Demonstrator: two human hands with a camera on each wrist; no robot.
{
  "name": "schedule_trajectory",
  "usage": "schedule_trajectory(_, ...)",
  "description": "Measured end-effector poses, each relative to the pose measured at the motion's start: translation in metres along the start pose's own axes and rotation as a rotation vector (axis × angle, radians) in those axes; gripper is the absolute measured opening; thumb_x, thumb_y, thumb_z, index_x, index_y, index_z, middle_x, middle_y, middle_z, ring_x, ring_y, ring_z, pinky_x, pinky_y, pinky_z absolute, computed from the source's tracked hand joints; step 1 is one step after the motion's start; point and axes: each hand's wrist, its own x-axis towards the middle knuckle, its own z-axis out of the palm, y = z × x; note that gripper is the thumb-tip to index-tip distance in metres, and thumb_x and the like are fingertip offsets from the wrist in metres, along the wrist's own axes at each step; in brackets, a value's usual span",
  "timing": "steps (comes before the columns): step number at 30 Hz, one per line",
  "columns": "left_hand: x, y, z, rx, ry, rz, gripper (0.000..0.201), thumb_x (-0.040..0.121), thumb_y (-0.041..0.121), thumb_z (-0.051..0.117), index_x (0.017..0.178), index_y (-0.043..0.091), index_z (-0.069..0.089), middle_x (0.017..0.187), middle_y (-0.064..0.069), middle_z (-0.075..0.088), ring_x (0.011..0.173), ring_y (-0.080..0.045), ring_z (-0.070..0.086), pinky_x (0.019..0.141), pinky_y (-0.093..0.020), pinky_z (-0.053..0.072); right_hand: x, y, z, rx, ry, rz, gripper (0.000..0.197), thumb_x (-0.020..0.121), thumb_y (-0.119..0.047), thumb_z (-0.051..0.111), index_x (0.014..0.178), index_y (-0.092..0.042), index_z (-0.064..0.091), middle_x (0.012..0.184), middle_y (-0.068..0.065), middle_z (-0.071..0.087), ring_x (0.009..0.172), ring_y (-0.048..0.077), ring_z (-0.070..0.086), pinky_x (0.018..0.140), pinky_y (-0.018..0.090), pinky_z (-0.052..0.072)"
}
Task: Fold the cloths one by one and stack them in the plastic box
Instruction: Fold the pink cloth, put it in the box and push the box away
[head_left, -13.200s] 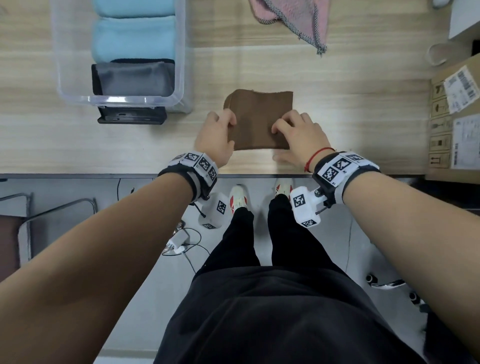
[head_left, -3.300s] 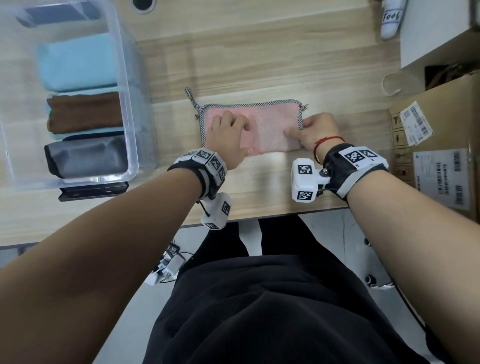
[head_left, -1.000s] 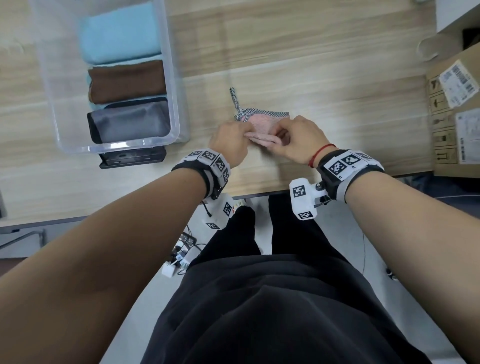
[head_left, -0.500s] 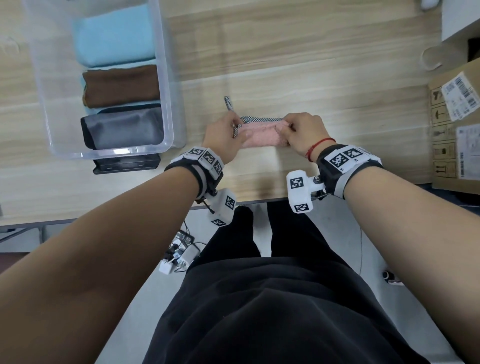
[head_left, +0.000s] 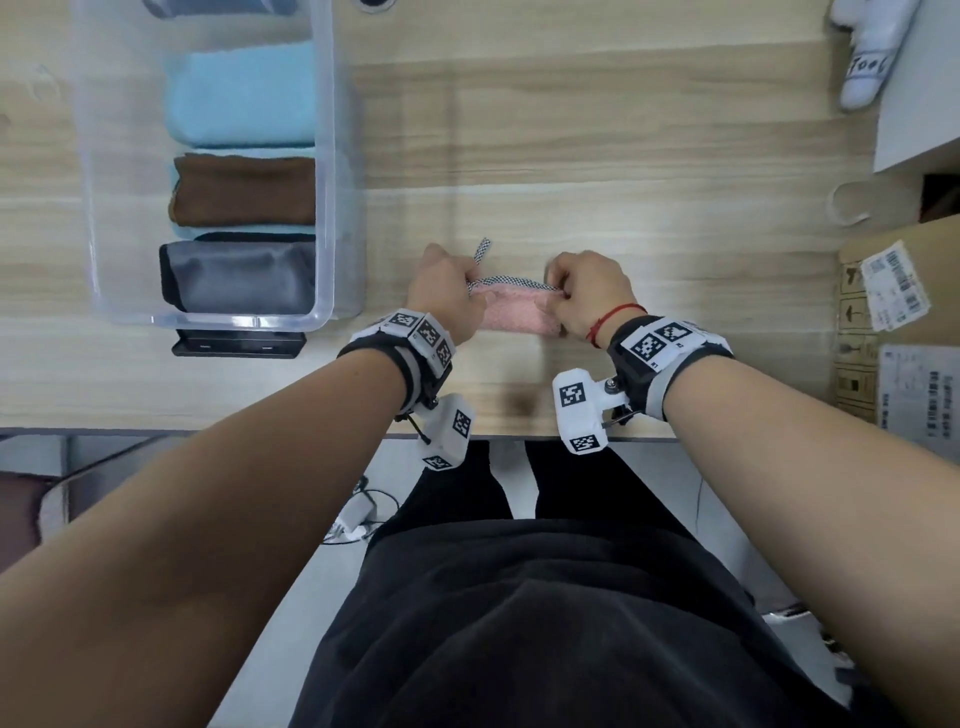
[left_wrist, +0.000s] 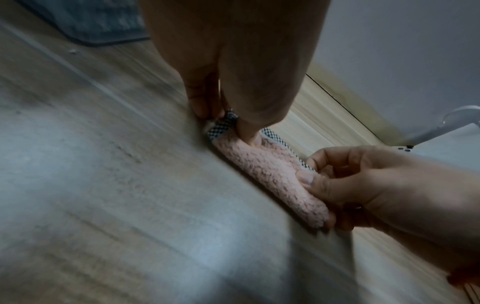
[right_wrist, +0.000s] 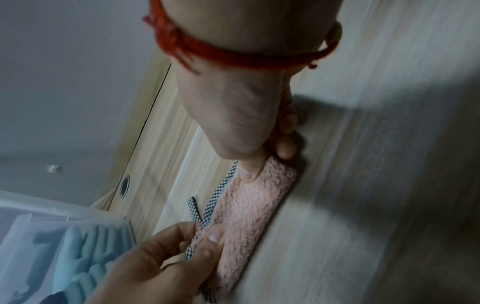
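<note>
A pink fluffy cloth (head_left: 517, 314) with checked black-and-white trim lies folded into a narrow strip on the wooden table. My left hand (head_left: 441, 296) pinches its left end, thumb on top of the pile (left_wrist: 249, 139). My right hand (head_left: 584, 293) pinches its right end, thumb pressed into the cloth (right_wrist: 249, 172). A checked loop (head_left: 482, 251) sticks up by the left hand. The clear plastic box (head_left: 324, 171) stands at the left and holds folded light blue (head_left: 244, 96), brown (head_left: 244, 189) and grey (head_left: 241, 275) cloths.
A black flat device (head_left: 239, 345) lies in front of the box. Cardboard boxes with labels (head_left: 898, 322) fill the right edge. A white soft item (head_left: 865, 52) lies at the back right. The table's front edge (head_left: 208, 430) runs just below my wrists.
Over the last second both hands rolled the pink cloth into a narrower strip and slid apart to its ends. Earlier the brown cloth was folded and now lies in the box.
</note>
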Motion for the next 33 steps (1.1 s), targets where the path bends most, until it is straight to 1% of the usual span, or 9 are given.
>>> schedule_trajectory(2,-0.002,0.007,-0.006,0.062,-0.037,0.023,0.028,0.088,0.021,0.063,0.115,0.011,0.061,0.121,-0.010,0.050,0.101,-0.026,0.057,0.089,-0.032,0.046,0.001,0.000,-0.005,0.022,-0.023,-0.006,0.016,0.080,-0.017,0.071,0.081,-0.025,0.057,0.090,-0.003,0.058,0.085,0.020,0.057,0.073,0.023,0.041)
schedule_trajectory(6,-0.012,0.014,-0.016,0.037,-0.097,-0.014,0.027,0.090,0.012,0.056,0.116,0.012,0.049,0.112,-0.013,0.059,0.092,-0.027,0.058,0.076,-0.034,0.048,0.000,-0.009,-0.023,0.054,-0.056,-0.068,0.016,0.082,-0.019,0.071,0.081,-0.023,0.055,0.083,-0.006,0.058,0.082,0.019,0.055,0.072,0.022,0.038)
schedule_trajectory(11,-0.015,0.019,-0.046,0.031,-0.133,0.021,0.037,0.095,0.025,0.055,0.128,0.009,0.053,0.127,-0.015,0.058,0.115,-0.031,0.056,0.094,-0.034,0.045,0.004,-0.027,-0.049,0.019,-0.040,-0.101,0.013,0.086,-0.019,0.067,0.086,-0.020,0.054,0.083,-0.002,0.059,0.079,0.020,0.053,0.069,0.022,0.032)
schedule_trajectory(16,-0.008,0.012,-0.127,-0.007,-0.025,0.144,0.039,0.099,0.023,0.049,0.132,0.004,0.052,0.136,-0.016,0.054,0.126,-0.030,0.048,0.103,-0.033,0.036,0.020,-0.083,-0.081,0.161,0.086,-0.183,0.013,0.086,-0.020,0.069,0.087,-0.019,0.056,0.088,0.004,0.066,0.085,0.025,0.063,0.079,0.033,0.050)
schedule_trajectory(20,-0.005,-0.016,-0.193,-0.025,0.085,0.186,0.044,0.098,0.023,0.052,0.138,0.008,0.047,0.141,-0.014,0.050,0.131,-0.029,0.044,0.107,-0.030,0.032,0.031,-0.146,-0.089,0.249,0.172,-0.262,0.015,0.084,-0.019,0.069,0.087,-0.019,0.055,0.085,0.003,0.065,0.080,0.022,0.062,0.080,0.038,0.053)
schedule_trajectory(24,0.003,-0.046,-0.246,-0.099,0.136,0.212,0.043,0.096,0.023,0.056,0.136,0.012,0.049,0.138,-0.011,0.053,0.128,-0.025,0.048,0.105,-0.028,0.034,0.043,-0.198,-0.089,0.290,0.245,-0.285,0.015,0.085,-0.021,0.069,0.088,-0.020,0.054,0.082,0.001,0.063,0.071,0.011,0.055,0.074,0.030,0.047)
schedule_trajectory(26,0.012,-0.065,-0.268,-0.169,0.148,0.207,0.040,0.094,0.025,0.059,0.132,0.016,0.050,0.134,-0.009,0.054,0.124,-0.024,0.052,0.105,-0.033,0.040,0.048,-0.224,-0.092,0.291,0.268,-0.294,0.014,0.085,-0.023,0.070,0.088,-0.020,0.056,0.084,0.001,0.065,0.076,0.014,0.059,0.075,0.028,0.047)
schedule_trajectory(29,0.027,-0.094,-0.291,-0.193,0.191,0.184,0.037,0.090,0.028,0.065,0.122,0.017,0.052,0.119,-0.005,0.059,0.106,-0.021,0.058,0.089,-0.033,0.049,0.061,-0.260,-0.090,0.242,0.284,-0.299,0.013,0.084,-0.027,0.071,0.089,-0.022,0.059,0.085,0.000,0.065,0.081,0.017,0.061,0.077,0.026,0.047)
schedule_trajectory(33,0.043,-0.131,-0.301,-0.157,0.242,0.130,0.033,0.087,0.029,0.068,0.114,0.017,0.054,0.100,-0.003,0.057,0.089,-0.020,0.055,0.075,-0.027,0.045,0.083,-0.300,-0.067,0.070,0.288,-0.278,0.016,0.086,-0.027,0.069,0.094,-0.022,0.056,0.083,0.001,0.065,0.081,0.019,0.059,0.073,0.024,0.042)
